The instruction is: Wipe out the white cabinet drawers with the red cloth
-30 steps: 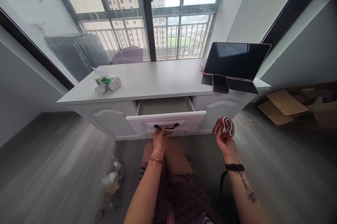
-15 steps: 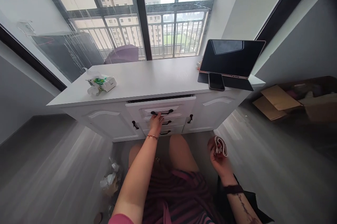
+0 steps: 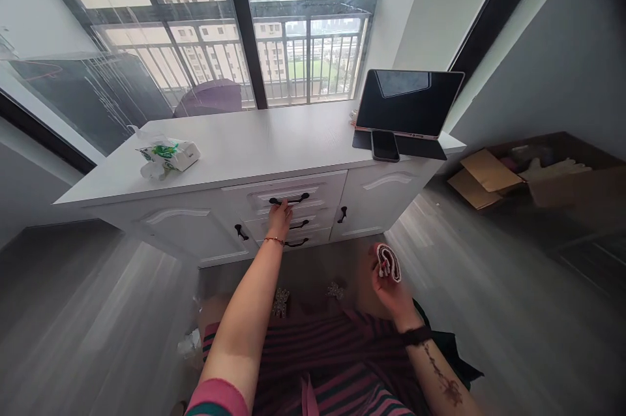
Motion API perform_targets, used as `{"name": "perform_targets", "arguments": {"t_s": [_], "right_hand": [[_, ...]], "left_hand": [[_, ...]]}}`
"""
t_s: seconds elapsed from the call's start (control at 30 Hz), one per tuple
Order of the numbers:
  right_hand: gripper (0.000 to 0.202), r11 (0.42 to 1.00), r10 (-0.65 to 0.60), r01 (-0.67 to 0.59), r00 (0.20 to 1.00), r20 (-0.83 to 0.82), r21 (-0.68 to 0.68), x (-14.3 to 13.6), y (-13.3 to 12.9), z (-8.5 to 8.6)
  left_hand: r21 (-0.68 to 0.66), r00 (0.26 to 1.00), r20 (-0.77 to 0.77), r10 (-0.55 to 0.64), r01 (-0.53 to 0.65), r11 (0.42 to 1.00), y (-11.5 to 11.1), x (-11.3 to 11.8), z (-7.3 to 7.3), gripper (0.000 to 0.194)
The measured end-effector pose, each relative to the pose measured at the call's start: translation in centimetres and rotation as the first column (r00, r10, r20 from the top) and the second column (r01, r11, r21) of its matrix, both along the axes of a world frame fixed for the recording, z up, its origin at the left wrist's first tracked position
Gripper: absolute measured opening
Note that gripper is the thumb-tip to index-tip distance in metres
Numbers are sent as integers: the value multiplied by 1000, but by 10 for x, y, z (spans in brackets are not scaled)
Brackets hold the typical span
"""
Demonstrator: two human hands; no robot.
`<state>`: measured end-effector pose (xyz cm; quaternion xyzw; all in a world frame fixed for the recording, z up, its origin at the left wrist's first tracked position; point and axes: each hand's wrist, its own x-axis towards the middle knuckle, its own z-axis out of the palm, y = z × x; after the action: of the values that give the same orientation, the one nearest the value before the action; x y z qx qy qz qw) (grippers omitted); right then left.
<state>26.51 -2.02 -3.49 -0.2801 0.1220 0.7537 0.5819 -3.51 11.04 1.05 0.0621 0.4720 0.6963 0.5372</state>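
Observation:
My left hand (image 3: 280, 215) is closed at the black handle (image 3: 298, 198) of the top drawer (image 3: 323, 189), its fingers hooked about the left end. That drawer sits flush in the white cabinet (image 3: 171, 228). Lower down on the right, my right hand (image 3: 388, 289) grips a rolled-up cloth (image 3: 388, 263), pale with reddish-brown edges, its coiled end facing up. The cloth is held above the floor, apart from the cabinet.
On the cabinet top lie a tissue pack (image 3: 171, 156), a tablet (image 3: 409, 103) on its stand and a phone (image 3: 385, 146). An open cardboard box (image 3: 557, 188) stands at the right. White crumpled plastic (image 3: 190, 343) lies on the floor at the left.
The top drawer, slightly open before, has moved in and is closed, with my left hand still at its handle. My right hand keeps the rolled cloth. My view has shifted right.

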Motion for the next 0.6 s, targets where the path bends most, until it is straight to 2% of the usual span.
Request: {"name": "perform_targets", "arguments": {"t_s": [0.1, 0.2, 0.3, 0.47, 0.53, 0.6], "right_hand": [[23, 1000, -12, 12, 1000, 22, 9, 1, -3, 6], [21, 1000, -15, 15, 998, 66, 7, 7, -9, 7], [19, 1000, 14, -15, 995, 98, 7, 11, -16, 0], [15, 995, 90, -93, 987, 135, 17, 1, -21, -9], [15, 989, 145, -148, 977, 155, 6, -9, -20, -10], [14, 980, 199, -201, 968, 155, -3, -20, -19, -9]], "left_hand": [[33, 1000, 0, -31, 31, 999, -10, 5, -6, 20], [38, 998, 4, -65, 65, 997, -43, 9, -25, 14], [-25, 998, 33, -45, 46, 999, -98, 7, -58, 15], [-200, 987, 101, 126, -104, 974, -196, 8, -118, 13], [-238, 981, 143, 134, -97, 966, -219, 19, -136, 12], [-276, 973, 206, 101, -41, 960, -230, 33, -150, 10]]}}
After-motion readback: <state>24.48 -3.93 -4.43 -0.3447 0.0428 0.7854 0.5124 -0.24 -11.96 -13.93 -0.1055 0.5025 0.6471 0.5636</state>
